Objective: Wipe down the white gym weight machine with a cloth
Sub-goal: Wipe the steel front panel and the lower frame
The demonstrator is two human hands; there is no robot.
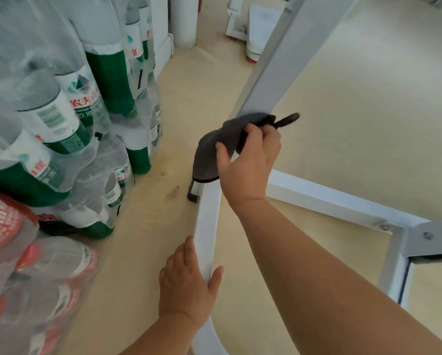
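From the head camera, the floor (368,98) was a pale beige sheet, smooth and faintly glossy, with a small dark smudge near the machine's foot. The white weight machine (273,73) stood on it as a frame of square tubes: a slanting post rose away toward the top of the view, a low white bar (207,226) ran back toward the person, and a cross tube led right to a grey bracket (435,239). The right hand (248,160) had its fingers clenched round a grey cloth (209,155), which lay bunched over the joint where the slanting post met the low bar, just above a black foot (193,196). The left hand (186,280) grasped the low white bar nearer the body, thumb on one side and fingers on the other. Along the left, shrink-wrapped packs of green-labelled water bottles (61,111) were stacked, with red-labelled packs (22,252) below them. Farther back stood a white column (184,21) and other white equipment (240,29) on reddish feet.
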